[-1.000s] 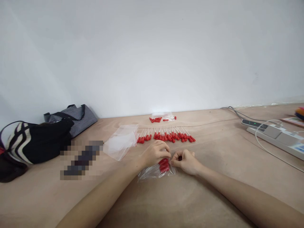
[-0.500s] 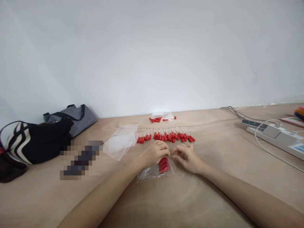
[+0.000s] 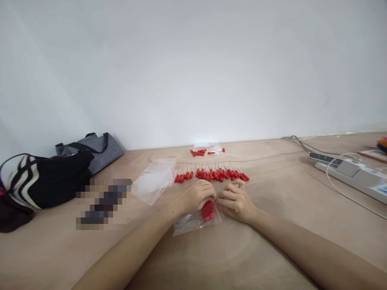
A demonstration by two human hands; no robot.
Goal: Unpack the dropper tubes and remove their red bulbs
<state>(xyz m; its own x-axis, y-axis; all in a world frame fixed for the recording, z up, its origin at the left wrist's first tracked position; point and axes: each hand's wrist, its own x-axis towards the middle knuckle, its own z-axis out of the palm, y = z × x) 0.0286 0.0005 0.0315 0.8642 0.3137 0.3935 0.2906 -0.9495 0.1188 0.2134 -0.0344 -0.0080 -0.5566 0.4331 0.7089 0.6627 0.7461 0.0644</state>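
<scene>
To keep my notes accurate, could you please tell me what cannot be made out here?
All in the head view:
- Left hand: its own knuckles hide the fingertips, so its grip on the bag is unclear.
- Red bulbs inside the bag: blurred together behind plastic, too indistinct to count.
- Dark thing: masked by pixel blocks.
- Power strip: cut off by the right edge.

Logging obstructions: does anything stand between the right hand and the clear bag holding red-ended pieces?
Nothing visible does: the right hand is right beside the clear bag. The left hand covers its far part; loose red-ended pieces lie beyond.
</scene>
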